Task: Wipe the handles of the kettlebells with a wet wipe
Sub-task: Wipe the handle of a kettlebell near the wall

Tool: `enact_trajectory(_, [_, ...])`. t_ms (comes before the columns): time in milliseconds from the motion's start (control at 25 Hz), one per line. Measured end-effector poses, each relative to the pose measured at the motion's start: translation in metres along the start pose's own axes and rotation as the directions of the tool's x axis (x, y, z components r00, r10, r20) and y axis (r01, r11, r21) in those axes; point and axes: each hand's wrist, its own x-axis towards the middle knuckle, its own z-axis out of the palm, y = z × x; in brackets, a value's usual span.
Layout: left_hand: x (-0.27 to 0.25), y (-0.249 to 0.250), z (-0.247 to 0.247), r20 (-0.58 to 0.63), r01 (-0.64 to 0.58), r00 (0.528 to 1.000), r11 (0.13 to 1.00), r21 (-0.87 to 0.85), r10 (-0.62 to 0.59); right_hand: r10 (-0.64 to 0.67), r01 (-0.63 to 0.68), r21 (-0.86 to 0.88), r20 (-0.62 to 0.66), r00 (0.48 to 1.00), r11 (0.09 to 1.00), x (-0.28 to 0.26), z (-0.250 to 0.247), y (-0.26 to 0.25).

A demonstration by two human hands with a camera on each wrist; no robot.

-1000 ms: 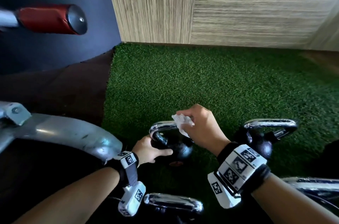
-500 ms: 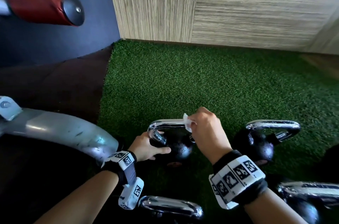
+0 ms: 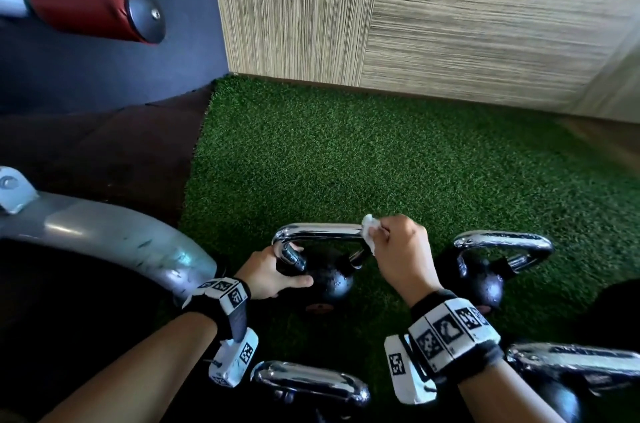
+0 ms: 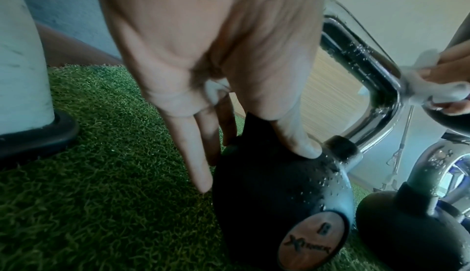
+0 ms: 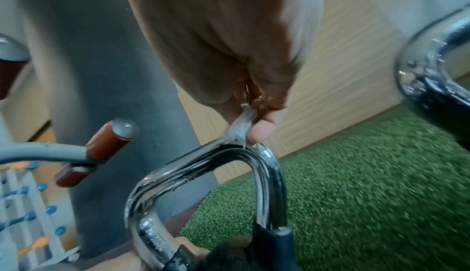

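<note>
A black kettlebell (image 3: 329, 280) with a chrome handle (image 3: 322, 232) stands on the green turf. My right hand (image 3: 394, 249) pinches a white wet wipe (image 3: 369, 237) against the handle's right corner (image 5: 257, 154), thumb and fingers on the wipe (image 5: 240, 126). My left hand (image 3: 273, 273) holds the ball of the kettlebell (image 4: 274, 195) from its left side, thumb on top and fingers down its far side. Water drops show on the ball and handle.
Another kettlebell (image 3: 488, 270) stands to the right; two more chrome handles (image 3: 311, 384) (image 3: 575, 367) lie near my wrists. A grey machine frame (image 3: 104, 242) curves at the left, a red-padded bar (image 3: 93, 10) above it. Wood-look walls (image 3: 450, 13) close the turf behind.
My right hand has slid the wipe rightwards along the handle, from near its middle to the right corner. The left hand stays on the ball.
</note>
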Motion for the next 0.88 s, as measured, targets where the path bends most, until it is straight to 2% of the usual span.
enact_trajectory(120, [0.001,-0.002,0.001,0.002,-0.03,1.0,0.999,0.012,0.03,0.064,-0.065,0.016,0.025,0.998,0.998,0.001,0.001,0.005])
enact_trajectory(240, [0.003,-0.007,0.002,0.002,-0.06,0.998,0.996,0.059,0.06,0.277,-0.29,0.11,0.123,0.953,0.951,0.009,0.013,0.037])
enact_trajectory(360, [0.007,-0.013,0.002,-0.018,-0.094,0.995,0.981,0.168,0.098,0.382,-0.426,0.331,0.193,0.904,0.842,0.013,0.031,0.064])
enact_trajectory(440, [0.007,-0.013,0.002,-0.011,-0.077,0.997,0.982,0.173,0.08,0.418,-0.485,0.446,0.246,0.874,0.752,0.014,0.042,0.071])
enact_trajectory(560, [0.005,-0.013,0.005,-0.012,-0.044,0.999,0.973,0.227,0.048,0.466,-0.63,0.51,0.424,0.776,0.585,0.008,0.057,0.07])
enact_trajectory(600, [0.004,-0.012,0.005,-0.014,-0.032,0.999,0.973,0.23,0.036,0.467,-0.653,0.505,0.456,0.757,0.565,0.006,0.063,0.072])
enact_trajectory(680, [0.002,-0.008,0.004,0.019,-0.004,1.0,0.964,0.267,-0.001,0.459,-0.652,0.483,0.466,0.757,0.585,0.002,0.068,0.076])
enact_trajectory(800, [-0.004,0.003,-0.014,0.177,0.034,0.975,0.879,0.475,-0.133,0.418,-0.606,0.352,0.481,0.771,0.713,-0.003,0.049,0.08])
enact_trajectory(880, [-0.014,0.015,-0.033,0.24,0.075,0.952,0.905,0.418,-0.189,0.346,-0.56,0.274,0.558,0.755,0.782,-0.007,0.024,0.073])
